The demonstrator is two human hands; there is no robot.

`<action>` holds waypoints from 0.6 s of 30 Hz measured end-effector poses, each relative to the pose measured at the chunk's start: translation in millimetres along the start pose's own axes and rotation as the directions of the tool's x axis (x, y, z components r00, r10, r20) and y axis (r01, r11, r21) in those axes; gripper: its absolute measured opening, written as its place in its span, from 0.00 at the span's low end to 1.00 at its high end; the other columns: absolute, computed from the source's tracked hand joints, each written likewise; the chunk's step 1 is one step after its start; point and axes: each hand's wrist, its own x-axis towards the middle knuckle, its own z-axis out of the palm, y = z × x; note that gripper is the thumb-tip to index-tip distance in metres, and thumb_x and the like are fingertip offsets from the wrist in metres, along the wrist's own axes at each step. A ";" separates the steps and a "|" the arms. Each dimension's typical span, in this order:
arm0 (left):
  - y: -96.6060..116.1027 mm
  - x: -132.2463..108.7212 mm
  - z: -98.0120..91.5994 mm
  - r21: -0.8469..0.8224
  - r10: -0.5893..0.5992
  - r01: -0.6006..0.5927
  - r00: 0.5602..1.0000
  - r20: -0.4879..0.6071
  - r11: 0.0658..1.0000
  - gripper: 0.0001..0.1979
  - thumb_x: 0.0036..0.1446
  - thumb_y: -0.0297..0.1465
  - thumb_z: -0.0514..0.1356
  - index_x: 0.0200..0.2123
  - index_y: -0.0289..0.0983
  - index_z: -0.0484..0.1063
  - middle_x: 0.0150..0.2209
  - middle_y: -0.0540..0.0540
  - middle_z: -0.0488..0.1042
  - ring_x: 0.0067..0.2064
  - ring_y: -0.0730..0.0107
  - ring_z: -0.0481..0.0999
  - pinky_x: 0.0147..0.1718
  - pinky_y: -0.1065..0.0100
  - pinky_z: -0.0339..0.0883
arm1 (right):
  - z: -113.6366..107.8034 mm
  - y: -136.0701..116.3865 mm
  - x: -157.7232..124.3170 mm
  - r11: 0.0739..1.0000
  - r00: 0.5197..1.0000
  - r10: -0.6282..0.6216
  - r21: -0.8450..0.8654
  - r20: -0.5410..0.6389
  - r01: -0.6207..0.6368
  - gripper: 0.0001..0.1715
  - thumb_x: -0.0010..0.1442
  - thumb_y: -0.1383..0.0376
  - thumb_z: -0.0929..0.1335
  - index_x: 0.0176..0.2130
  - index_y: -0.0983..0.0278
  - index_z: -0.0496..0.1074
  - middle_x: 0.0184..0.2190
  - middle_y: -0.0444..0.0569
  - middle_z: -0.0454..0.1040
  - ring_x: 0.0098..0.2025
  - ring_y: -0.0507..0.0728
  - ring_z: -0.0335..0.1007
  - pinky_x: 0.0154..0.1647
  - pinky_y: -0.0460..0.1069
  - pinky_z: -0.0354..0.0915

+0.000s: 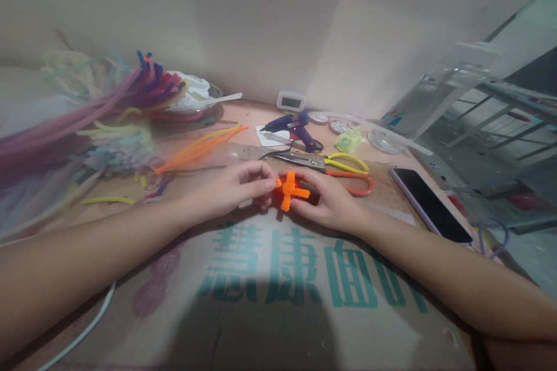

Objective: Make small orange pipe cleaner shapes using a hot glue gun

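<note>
Cardboard sheet (187, 324), spread across the tabletop, printed with large green characters on the near side. Bundle of multicoloured fuzzy stems (130, 93), heaped at far left, partly blurred. Loose orange stems (202, 148), lying beyond the left forearm. Scissors (307, 160), one yellow handle and one orange, just beyond the hands, handles to the right, blades to the left. Left hand (248, 182), thumb and fingertips pinched at the left tip of an orange four-armed piece (289, 189). Right hand (328, 197), curled around the same piece from the right, fingers on the far side, thumb on the near. Phone (430, 204), dark screen up, right of the right hand, apart from it. Blue glue gun (287, 123), farther back, beyond the scissors. Orange four-armed piece: between both hands, touching each, above the cardboard, underside partly hidden.
</note>
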 end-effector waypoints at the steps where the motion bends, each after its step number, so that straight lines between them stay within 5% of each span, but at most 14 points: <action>1: -1.2 0.2 -0.9 -0.021 -0.016 0.016 1.000 0.003 1.000 0.14 0.62 0.43 0.64 0.38 0.37 0.71 0.27 0.51 0.75 0.30 0.72 0.75 0.29 0.72 0.65 | -0.2 -0.3 -0.2 1.000 1.000 0.007 0.000 0.007 -0.007 0.20 0.62 0.63 0.70 0.53 0.63 0.71 0.47 0.53 0.80 0.48 0.61 0.78 0.49 0.55 0.73; 9: -1.7 1.7 -2.1 -0.224 -0.106 0.123 0.991 0.086 0.967 0.13 0.60 0.40 0.67 0.34 0.37 0.69 0.25 0.51 0.76 0.28 0.73 0.76 0.31 0.71 0.67 | 0.4 0.5 -0.8 1.000 1.000 -0.015 0.001 0.008 0.015 0.21 0.62 0.62 0.71 0.54 0.63 0.70 0.48 0.53 0.80 0.47 0.60 0.78 0.49 0.54 0.73; 18: 1.0 4.5 -4.6 0.109 -0.095 0.094 0.996 0.002 0.990 0.10 0.60 0.36 0.63 0.32 0.38 0.66 0.22 0.52 0.74 0.22 0.74 0.70 0.21 0.74 0.58 | -0.4 -1.9 1.0 0.999 0.999 0.006 0.032 0.038 -0.007 0.16 0.61 0.66 0.69 0.50 0.63 0.71 0.45 0.52 0.80 0.45 0.60 0.78 0.47 0.54 0.72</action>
